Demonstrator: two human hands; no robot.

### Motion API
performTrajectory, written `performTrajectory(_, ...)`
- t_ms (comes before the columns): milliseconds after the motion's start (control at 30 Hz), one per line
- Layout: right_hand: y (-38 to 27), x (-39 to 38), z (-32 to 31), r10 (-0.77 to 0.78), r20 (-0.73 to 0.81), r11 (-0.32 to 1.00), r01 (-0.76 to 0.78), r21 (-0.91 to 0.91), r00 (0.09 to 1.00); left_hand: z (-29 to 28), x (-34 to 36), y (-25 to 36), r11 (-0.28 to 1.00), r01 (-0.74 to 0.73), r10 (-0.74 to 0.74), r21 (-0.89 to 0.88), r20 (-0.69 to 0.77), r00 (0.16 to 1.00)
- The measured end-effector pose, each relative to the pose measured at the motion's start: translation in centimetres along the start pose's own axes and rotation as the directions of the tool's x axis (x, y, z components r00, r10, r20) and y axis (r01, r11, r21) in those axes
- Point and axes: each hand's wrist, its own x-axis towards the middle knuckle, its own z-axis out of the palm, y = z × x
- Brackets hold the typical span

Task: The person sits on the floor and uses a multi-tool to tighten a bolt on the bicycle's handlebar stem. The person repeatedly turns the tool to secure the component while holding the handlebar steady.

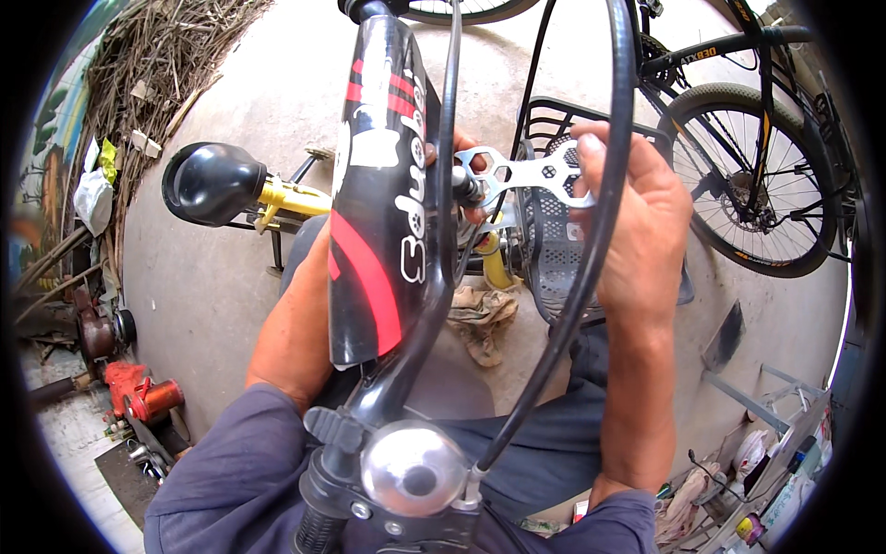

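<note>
My right hand (637,203) is closed on the right end of a silver flat multi-hole spanner (533,169), thumb raised along it, behind a black cable. The spanner's left end is at a dark bolt fitting (466,186) beside the black handlebar pad (374,198) with red stripes. My left hand (465,140) reaches behind the pad; only some fingertips show around the fitting, curled, and what they grip is hidden. A second silver piece (501,214) sits below the spanner. A bell (414,466) and grip (317,512) are nearest me.
A black saddle (210,183) on yellow frame lies left; a black mesh basket (554,268) and crumpled cloth (480,319) are central. Another bicycle (746,180) stands right. Brushwood (152,65) and red machinery (134,392) line the left, a metal rack (780,406) and bags the lower right.
</note>
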Motion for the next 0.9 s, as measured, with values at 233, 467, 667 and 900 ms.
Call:
performTrajectory(233,-0.5,1.7,0.2,-0.028,0.056,0.999,0.027,0.026,0.998,-0.2,0.6,0.0,0.995,0.097,-0.097,-0.033,0.003,0.995)
performTrajectory(467,-1.2,1.0,0.7,-0.055,0.042,0.998,0.056,-0.03,0.998,-0.2,-0.3,-0.3,0.999,0.021,-0.021,0.026,-0.018,1.0)
performTrajectory(667,-0.9,0.1,0.3,-0.049,0.036,0.999,0.049,0.011,0.998,2.8,-0.9,-0.2,0.982,-0.002,0.042,0.19,-0.207,0.977)
performTrajectory(900,-1.0,-2.0,0.4,-0.051,0.003,0.999,0.051,0.001,0.999,1.2,-0.3,-0.4,0.979,-0.059,0.08,0.197,-0.099,0.992)
